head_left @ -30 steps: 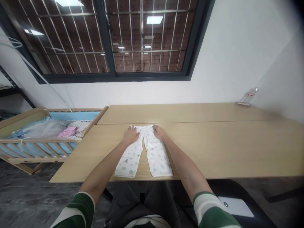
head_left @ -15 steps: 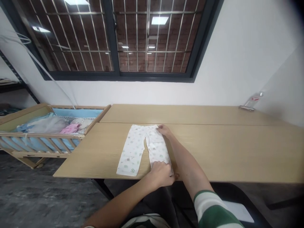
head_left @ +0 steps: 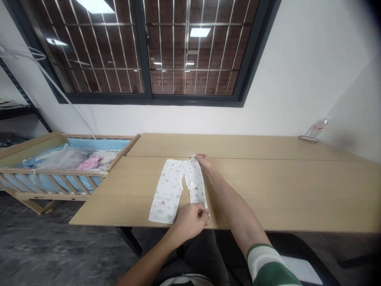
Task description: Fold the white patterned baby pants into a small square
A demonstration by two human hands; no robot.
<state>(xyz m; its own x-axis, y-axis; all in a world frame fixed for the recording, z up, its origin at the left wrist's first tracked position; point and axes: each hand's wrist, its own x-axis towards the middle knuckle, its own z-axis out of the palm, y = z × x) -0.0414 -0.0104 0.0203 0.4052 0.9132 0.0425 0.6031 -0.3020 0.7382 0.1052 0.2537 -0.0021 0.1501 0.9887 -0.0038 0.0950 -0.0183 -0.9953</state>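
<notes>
A small pair of white baby trousers with a faint print lies flat on the wooden table, waistband away from me. My left hand pinches the hem of the right-hand leg near the table's front edge. At the far end my right hand pinches the right corner of the waistband and lifts it slightly. The right leg has begun to rise along its outer edge, while the left leg lies flat.
A wooden baby cot with blue lining and heaped clothes stands against the table's left end. A plastic bottle lies at the far right by the wall. A dark chair is under me.
My left hand left the waistband and came down to the hem of the right leg, then closed on it. My right hand stayed at the waistband and has lifted its corner.
</notes>
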